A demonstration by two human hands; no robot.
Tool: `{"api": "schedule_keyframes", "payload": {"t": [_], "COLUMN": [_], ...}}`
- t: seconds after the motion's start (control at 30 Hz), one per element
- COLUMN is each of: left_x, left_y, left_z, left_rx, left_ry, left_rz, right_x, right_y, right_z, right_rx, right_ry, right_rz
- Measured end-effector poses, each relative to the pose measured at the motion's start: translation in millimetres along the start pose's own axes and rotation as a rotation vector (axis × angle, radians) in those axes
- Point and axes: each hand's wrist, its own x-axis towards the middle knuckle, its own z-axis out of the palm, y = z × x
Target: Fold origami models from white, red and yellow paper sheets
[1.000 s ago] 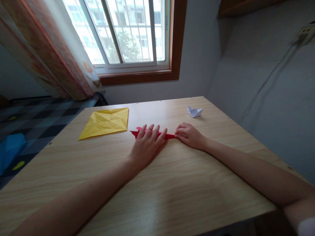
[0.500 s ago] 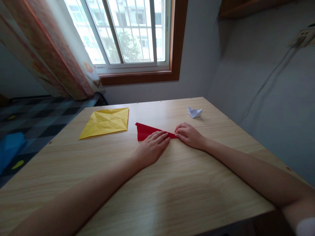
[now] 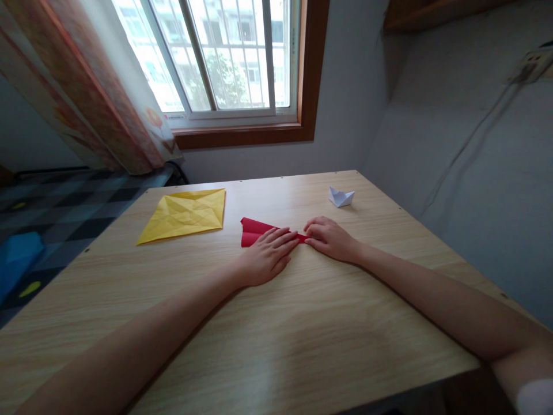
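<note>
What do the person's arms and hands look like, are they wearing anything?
Both arms are bare from the hands far up, with no gloves. No ring, watch or bracelet shows on the left hand or the right hand. Only a bit of white sleeve peeks in at the bottom right corner, by the right arm.

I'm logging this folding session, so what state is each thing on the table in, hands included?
red paper: folded into a narrow wedge, flat on the table, pinned by both hands
left hand: flat, fingers pressing the paper
right hand: fingertips pressing the paper's pointed end
yellow paper: unfolded, creased, lying flat, untouched
white paper boat: folded, standing alone
</note>
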Motion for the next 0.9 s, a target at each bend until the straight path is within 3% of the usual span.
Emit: {"api": "schedule_keyframes", "payload": {"t": [0.23, 0.6, 0.9], "left_x": [1.8, 0.9, 2.1], "left_y": [-1.0, -3.8, -1.4], "left_z": [-0.2, 2.7, -0.9], "left_rx": [-0.004, -0.035, -0.046], "left_ry": [-0.068, -0.065, -0.082], "left_rz": [-0.036, -0.032, -0.052], "right_x": [-0.1, 0.0, 0.7], "right_y": [0.0, 4.1, 3.0], "right_z": [1.6, 4.2, 3.8], "right_rx": [-0.053, -0.072, -0.086], "right_ry": [0.029, 0.074, 0.036], "right_rz": [0.051, 0.098, 0.114]}}
